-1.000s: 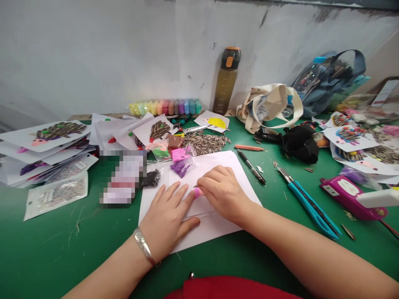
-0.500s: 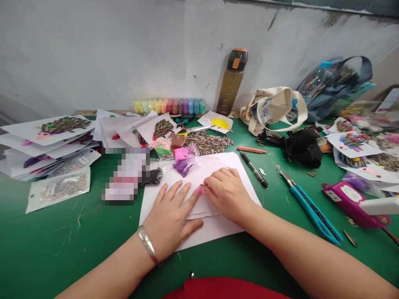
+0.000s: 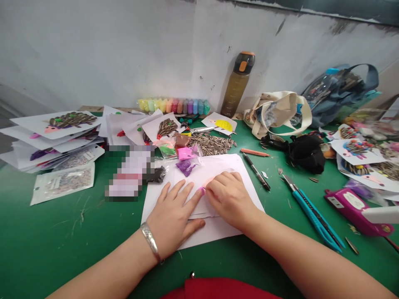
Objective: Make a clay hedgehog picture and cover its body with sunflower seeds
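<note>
Pink clay (image 3: 202, 191) was being worked on white paper (image 3: 249, 182), seemingly a fine shaping or pressing step.
The left hand (image 3: 174, 211) lay flat with fingers spread wide across the paper, its index fingertip at the clay; the right hand (image 3: 229, 199) was bunched into a narrow pinch on the clay's other side, though whether it gripped a slim tool could not be told. The clay looked small, bright and rounded, partly hidden between the fingers, with a peach-coloured patch (image 3: 208, 181) just beyond it. The next move seemed to call for light, precise fingertip pressure and a well-steadied sheet on the green desk (image 3: 68, 236).
</note>
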`<state>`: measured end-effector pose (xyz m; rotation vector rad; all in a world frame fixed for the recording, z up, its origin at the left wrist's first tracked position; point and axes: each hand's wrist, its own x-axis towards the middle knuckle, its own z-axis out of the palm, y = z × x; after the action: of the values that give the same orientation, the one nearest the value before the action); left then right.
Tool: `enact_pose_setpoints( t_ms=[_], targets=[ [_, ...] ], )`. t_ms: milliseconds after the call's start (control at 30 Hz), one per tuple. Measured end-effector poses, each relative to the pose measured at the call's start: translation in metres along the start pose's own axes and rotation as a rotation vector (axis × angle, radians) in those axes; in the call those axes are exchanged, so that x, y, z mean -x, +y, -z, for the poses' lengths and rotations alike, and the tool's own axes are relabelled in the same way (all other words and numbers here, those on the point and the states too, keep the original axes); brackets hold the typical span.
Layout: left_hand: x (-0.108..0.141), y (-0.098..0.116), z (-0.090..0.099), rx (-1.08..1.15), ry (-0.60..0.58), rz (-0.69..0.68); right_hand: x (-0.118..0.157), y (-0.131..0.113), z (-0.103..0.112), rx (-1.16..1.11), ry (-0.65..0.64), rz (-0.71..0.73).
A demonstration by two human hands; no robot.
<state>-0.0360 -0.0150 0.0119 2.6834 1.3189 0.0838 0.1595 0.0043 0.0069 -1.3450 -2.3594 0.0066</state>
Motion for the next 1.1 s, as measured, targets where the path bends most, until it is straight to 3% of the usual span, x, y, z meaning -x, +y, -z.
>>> enact_pose_setpoints(
  t_ms=[467,767,933,1100],
  targets=[
    [0.001,0.001,0.000,0.020,-0.005,0.013,0.000,-0.001,-0.001,-0.004,-0.007,0.063],
    [0.001,-0.001,0.000,0.008,0.000,0.009,-0.013,0.044,0.031,-0.382,0.097,-0.338],
    [0.003,-0.007,-0.004,-0.003,0.012,-0.006,-0.001,0.060,0.015,-0.635,0.099,-0.630],
    [0.007,-0.018,-0.001,-0.021,0.013,-0.046,0.008,0.054,0.003,-0.701,0.106,-0.620]
  ],
)
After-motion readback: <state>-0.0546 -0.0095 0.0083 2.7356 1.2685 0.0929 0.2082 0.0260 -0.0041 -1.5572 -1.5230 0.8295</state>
